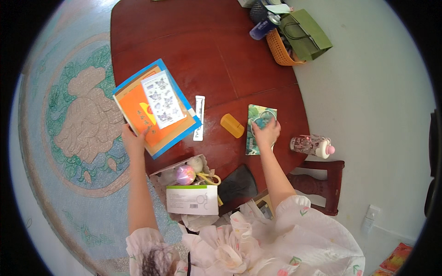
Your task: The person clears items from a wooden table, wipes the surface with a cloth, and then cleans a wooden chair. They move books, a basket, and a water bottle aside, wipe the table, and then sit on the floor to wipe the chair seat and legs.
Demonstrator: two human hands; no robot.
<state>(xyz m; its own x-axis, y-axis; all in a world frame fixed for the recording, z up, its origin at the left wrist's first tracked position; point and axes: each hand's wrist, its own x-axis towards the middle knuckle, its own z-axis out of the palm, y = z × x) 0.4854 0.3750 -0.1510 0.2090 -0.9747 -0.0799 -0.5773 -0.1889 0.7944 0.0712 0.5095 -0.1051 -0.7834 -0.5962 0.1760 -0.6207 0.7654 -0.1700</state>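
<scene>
My left hand (134,140) holds the lower left edge of a flat stack with a blue-edged folder (169,146) at the bottom. On it lies an orange-covered booklet (138,114) bearing writing, topped by a sticker sheet (162,100) with cartoon figures. My right hand (267,132) lies across a green patterned booklet (253,138) on the table, thumb on the left and fingers by its right edge. A round teal shape (265,119) shows beyond the fingers; whether printed or separate, I cannot tell. Between my hands are a yellow comb (232,126) and a narrow white packet (199,117).
The dark red wooden table (179,41) bears an open box (157,181) of small things, a white printed carton (192,200) and a black pouch (238,186). A drink bottle (309,145) lies right. Farther off are an orange basket (279,50), green bag (305,34) and spray can (264,27).
</scene>
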